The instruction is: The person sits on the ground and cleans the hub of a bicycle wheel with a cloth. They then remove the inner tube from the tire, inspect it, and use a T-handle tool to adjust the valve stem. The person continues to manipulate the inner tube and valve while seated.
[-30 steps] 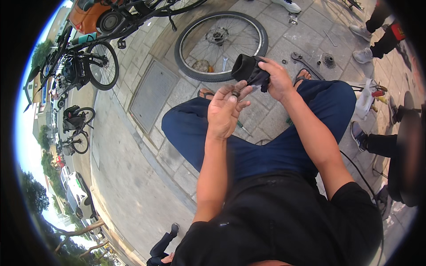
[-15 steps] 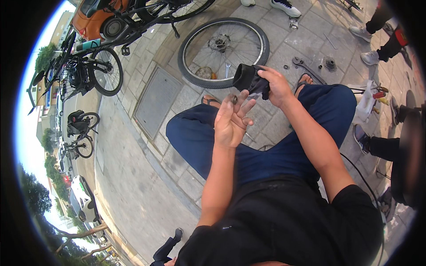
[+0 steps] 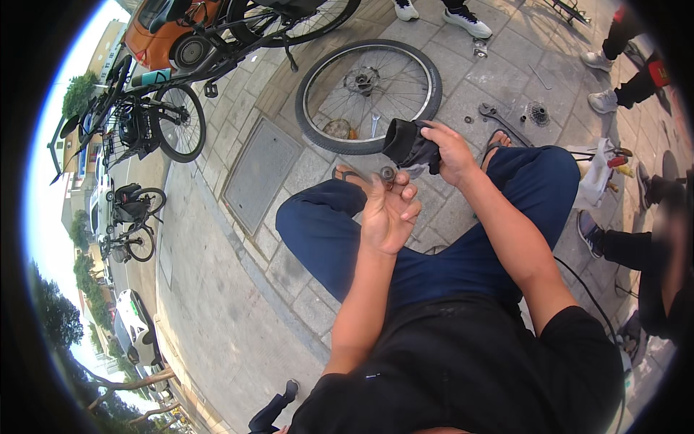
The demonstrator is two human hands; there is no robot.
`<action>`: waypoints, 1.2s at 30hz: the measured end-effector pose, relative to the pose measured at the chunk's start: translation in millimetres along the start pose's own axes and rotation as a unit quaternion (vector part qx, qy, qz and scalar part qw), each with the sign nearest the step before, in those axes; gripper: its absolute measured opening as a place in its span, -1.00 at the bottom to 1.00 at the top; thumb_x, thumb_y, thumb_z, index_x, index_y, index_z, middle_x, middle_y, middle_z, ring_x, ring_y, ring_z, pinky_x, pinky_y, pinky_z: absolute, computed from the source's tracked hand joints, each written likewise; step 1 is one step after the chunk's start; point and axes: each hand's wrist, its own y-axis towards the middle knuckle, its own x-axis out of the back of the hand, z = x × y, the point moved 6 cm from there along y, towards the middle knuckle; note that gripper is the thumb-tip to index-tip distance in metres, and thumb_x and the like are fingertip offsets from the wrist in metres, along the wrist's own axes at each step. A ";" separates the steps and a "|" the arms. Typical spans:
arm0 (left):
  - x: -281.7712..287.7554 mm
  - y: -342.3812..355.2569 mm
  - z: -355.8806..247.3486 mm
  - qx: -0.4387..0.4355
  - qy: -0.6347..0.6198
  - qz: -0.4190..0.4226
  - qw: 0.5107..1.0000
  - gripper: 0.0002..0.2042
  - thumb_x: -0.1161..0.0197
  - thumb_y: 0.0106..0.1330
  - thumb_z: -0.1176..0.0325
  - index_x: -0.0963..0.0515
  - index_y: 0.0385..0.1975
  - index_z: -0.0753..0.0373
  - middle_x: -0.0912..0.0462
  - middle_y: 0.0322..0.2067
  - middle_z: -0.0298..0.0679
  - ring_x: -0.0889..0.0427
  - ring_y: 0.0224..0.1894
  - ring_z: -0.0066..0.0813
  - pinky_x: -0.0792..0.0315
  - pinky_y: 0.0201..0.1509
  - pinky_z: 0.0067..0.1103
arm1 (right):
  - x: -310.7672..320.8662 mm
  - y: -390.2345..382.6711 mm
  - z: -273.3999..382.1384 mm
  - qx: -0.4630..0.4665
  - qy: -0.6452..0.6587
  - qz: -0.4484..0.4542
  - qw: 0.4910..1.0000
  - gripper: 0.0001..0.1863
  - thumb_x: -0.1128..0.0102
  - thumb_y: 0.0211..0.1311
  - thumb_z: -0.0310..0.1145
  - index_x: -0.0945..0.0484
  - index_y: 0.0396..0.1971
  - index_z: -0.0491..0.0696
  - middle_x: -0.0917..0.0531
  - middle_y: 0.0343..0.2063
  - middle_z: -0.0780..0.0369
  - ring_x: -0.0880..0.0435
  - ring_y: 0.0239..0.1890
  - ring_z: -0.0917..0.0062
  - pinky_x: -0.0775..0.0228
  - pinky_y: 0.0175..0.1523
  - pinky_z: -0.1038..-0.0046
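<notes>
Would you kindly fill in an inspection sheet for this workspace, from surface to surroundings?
Surface: grey paving, stained in places.
Job's things: small round metal part; black fabric item.
Clutter: bicycle wheel lying flat, large wrench and toothed cog cluster on the ground.
Hands: left hand pinches the small round metal part; right hand grips the black fabric item.
Cables: black cord beside the person's right arm.
Surroundings: orange car, standing bicycles, bystanders' shoes.

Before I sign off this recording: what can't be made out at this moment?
Small round part, head view: too small to identify; the left grip partly covers it.
Black cloth-like item, head view: the right grip hides part of it, so its full shape is unclear.
White bag, head view: its side hides whatever may be inside.
Orange car, head view: cut off by the top edge.
</notes>
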 end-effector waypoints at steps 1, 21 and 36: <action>0.8 -0.5 0.5 0.001 -0.002 -0.009 1.000 -0.74 -0.06 0.64 0.03 -0.59 0.02 0.01 -0.52 -0.07 -0.35 -0.49 -0.11 -0.46 -0.37 -0.34 -0.64 | 0.2 0.2 -0.6 0.000 -0.001 0.001 1.000 -0.56 -0.21 0.40 -0.43 -0.52 0.21 -0.32 -0.75 -0.06 0.10 -0.79 -0.07 0.41 -0.66 0.07 0.37; -17.8 -8.1 -15.8 -0.128 0.226 0.019 0.966 -0.70 -0.20 0.59 0.26 -0.48 0.15 0.30 -0.59 0.02 -0.23 -0.66 -0.10 -0.45 -0.44 -0.32 -0.57 | 1.9 1.7 -4.0 -0.008 -0.013 0.000 1.000 -0.62 -0.21 0.44 -0.40 -0.59 0.16 -0.25 -0.76 -0.04 0.15 -0.78 -0.04 0.46 -0.61 0.12 0.39; -20.8 -10.7 -12.1 -0.116 0.228 0.022 0.966 -0.68 -0.14 0.63 0.24 -0.53 0.16 0.36 -0.64 -0.02 -0.21 -0.66 -0.19 -0.44 -0.43 -0.34 -0.55 | 4.9 6.2 -7.7 -0.002 0.007 0.007 1.000 -0.60 -0.22 0.42 -0.45 -0.55 0.18 -0.30 -0.77 -0.09 0.14 -0.80 -0.11 0.46 -0.66 0.03 0.42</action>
